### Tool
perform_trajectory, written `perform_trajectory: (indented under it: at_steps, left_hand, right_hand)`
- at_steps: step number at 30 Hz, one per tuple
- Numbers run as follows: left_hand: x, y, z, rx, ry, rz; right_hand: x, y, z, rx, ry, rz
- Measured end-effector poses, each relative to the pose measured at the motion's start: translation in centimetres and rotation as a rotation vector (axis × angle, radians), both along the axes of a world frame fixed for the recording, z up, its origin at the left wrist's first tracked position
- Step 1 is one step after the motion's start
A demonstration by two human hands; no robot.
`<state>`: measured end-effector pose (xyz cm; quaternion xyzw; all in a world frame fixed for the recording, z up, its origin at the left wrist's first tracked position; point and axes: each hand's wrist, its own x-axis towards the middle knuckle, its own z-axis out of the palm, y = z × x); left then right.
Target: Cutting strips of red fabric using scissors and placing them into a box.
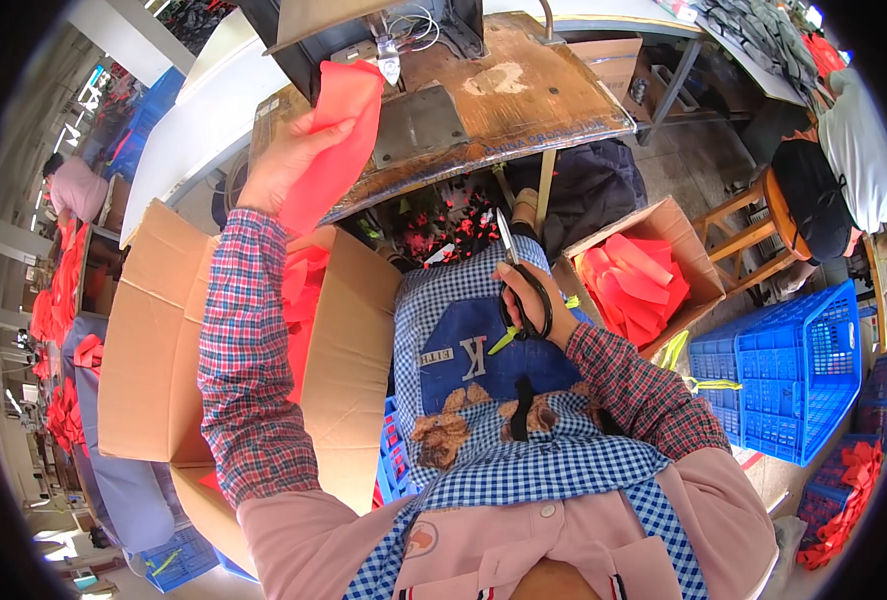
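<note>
My left hand [299, 160] is raised at the near left edge of the worn wooden machine table [534, 100], closed on a long red fabric piece [342, 140] that hangs down beside my wrist. In front of my apron, my right hand [541, 305] grips a pair of black-handled scissors [532, 300]; their metal blades point up and away from me. Below the left forearm stands an open cardboard box [349, 320] with red fabric pieces [302, 290] inside. Another cardboard box [699, 250], right of my knees, holds a heap of red pieces [636, 285].
A sewing machine [389, 60] stands on the table ahead. Red and dark scraps [444, 225] lie beneath it. To the right are a blue plastic crate [779, 370] and a wooden stool [754, 225]. Another person [77, 185] is at the far left, near hanging red pieces [59, 300].
</note>
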<state>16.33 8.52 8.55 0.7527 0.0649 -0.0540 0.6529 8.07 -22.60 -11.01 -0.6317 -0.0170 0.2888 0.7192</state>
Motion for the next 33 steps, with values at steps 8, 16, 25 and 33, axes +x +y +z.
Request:
perform_trajectory:
  at_steps: [8,16,25,33]
  left_hand:
    - [-0.8,-0.5,0.3,0.039,0.001,-0.012]
    - [-4.9,-5.3,-1.6,0.018,0.115,-0.225]
    - [-1.9,-21.0,-6.6,0.071,-0.554,-0.45]
    - [-14.0,0.0,-4.5,0.464,-0.319,-0.243]
  right_hand:
    - [0.0,0.0,-0.3,-0.01,-0.003,-0.002]
    - [0.2,-0.7,-0.2,0.048,-0.022,-0.007]
    - [0.3,0.4,-1.4,0.068,0.174,-0.027]
    - [0.7,-0.5,-1.1,0.066,0.134,-0.083]
